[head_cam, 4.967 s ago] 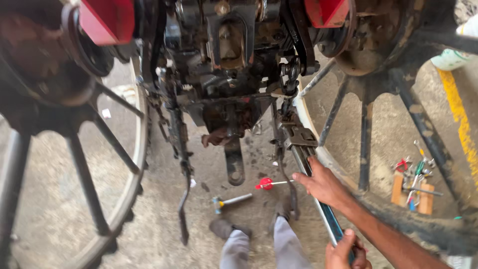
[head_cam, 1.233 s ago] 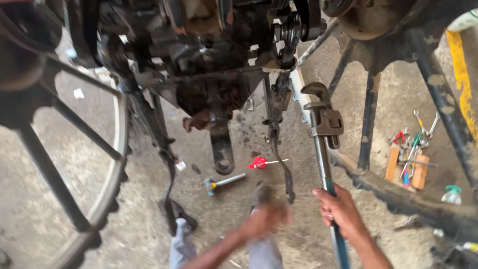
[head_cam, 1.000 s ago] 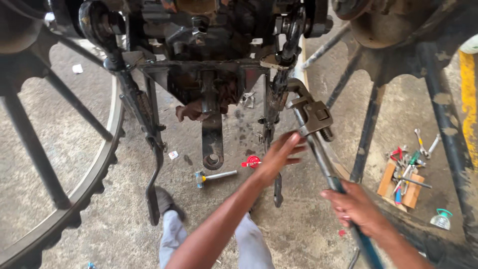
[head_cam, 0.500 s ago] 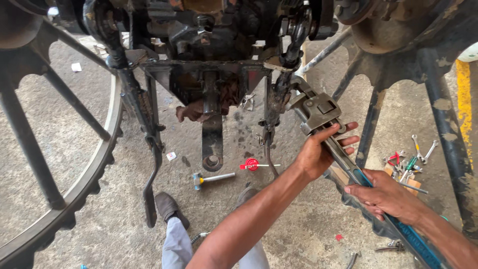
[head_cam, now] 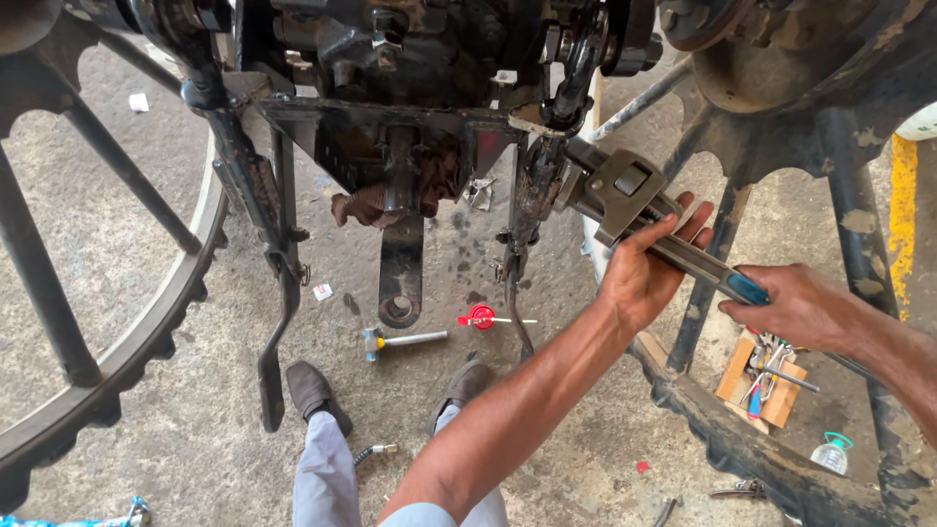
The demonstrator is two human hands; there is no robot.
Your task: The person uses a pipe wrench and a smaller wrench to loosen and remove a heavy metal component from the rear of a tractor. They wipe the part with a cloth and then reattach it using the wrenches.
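Wrench (head_cam: 634, 200) (grey, heavy-jawed, blue-tipped handle) in both hands, left hand (head_cam: 649, 273), right hand (head_cam: 795, 307).

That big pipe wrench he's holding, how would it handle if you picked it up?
The pipe wrench looks like solid metal, so probably heavy and stiff; both the left hand and right hand support it. Its head looks bulkier, so it likely tips forward.
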